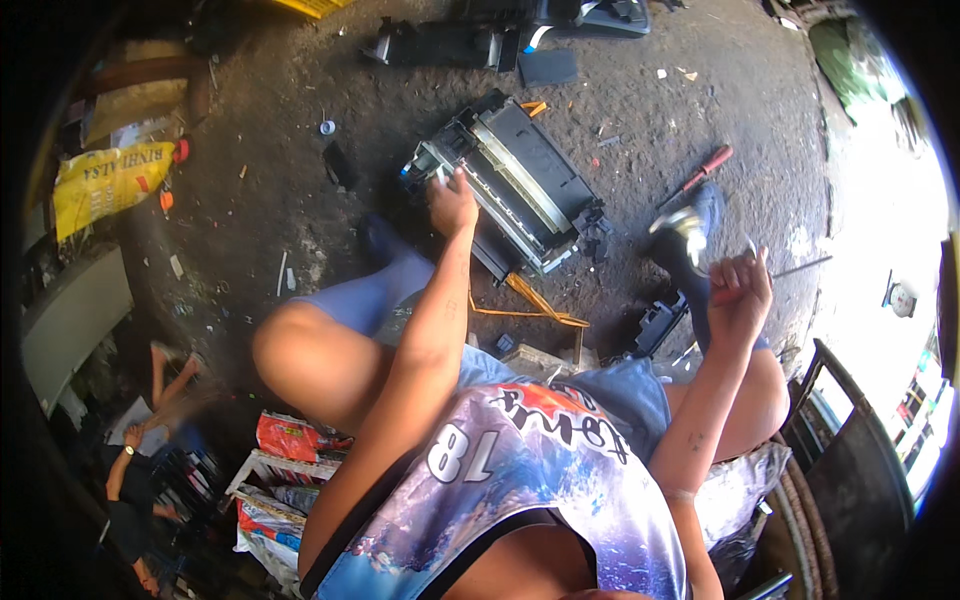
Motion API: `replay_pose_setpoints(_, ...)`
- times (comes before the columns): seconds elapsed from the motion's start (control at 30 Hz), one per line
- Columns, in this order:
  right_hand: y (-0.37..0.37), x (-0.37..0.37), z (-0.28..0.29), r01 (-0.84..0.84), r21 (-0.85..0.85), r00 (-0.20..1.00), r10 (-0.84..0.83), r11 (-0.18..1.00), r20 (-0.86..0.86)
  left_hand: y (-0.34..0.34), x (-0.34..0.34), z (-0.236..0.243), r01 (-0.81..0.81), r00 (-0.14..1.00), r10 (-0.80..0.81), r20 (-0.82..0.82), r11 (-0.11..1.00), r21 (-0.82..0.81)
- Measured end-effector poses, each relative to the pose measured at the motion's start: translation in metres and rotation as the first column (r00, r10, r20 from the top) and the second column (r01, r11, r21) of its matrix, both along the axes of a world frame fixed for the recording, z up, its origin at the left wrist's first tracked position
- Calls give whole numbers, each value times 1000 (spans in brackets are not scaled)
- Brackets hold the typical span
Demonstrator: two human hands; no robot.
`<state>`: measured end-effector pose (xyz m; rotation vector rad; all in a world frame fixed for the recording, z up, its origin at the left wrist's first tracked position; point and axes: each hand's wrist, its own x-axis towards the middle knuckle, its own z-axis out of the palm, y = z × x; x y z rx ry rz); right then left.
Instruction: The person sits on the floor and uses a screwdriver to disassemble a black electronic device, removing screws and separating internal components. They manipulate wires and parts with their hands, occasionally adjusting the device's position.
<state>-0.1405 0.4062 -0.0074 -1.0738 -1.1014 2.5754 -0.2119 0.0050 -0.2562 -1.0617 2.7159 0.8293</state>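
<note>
We are risking a slipping rod (805, 266) if our right grip (740, 285) is loosening, and a frame (520, 180) skidding over the floor (420, 90) if our left grip (453, 205) is pressing unevenly. Our right grip is hanging raised, curling around the rod; our left one is touching the frame's left end, though whether it is clenching we cannot tell.

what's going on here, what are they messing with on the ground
The seated person's left hand is on the left end of an opened black printer-like unit on the ground. The right hand, away from the unit, grips a thin metal rod. A red-handled screwdriver lies beyond that hand.
</note>
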Motion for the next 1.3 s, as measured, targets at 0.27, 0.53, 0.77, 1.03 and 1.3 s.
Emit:
replay_pose_setpoints(0.27,-89,48,3,-145,-182,982,163,973,93,43,93,158,5,985,149,-88,484,875)
replay_pose_setpoints(0.53,-170,108,10,-704,242,694,576,667,432,93,180,255,802,586,-682,-438,564,194)
replay_pose_setpoints(0.77,-46,122,83,184,557,971,-62,810,-230,88,176,273,896,389,-766,-512,443,18)
replay_pose_setpoints(1.03,140,245,170,435,866,802,-544,249,-247,56,138,253,916,277,-946,-167,208,344)
replay_pose_setpoints(1.3,205,454,-32,22,939,640,-727,343,250,41,160,174,809,360,-933,-15,304,504)
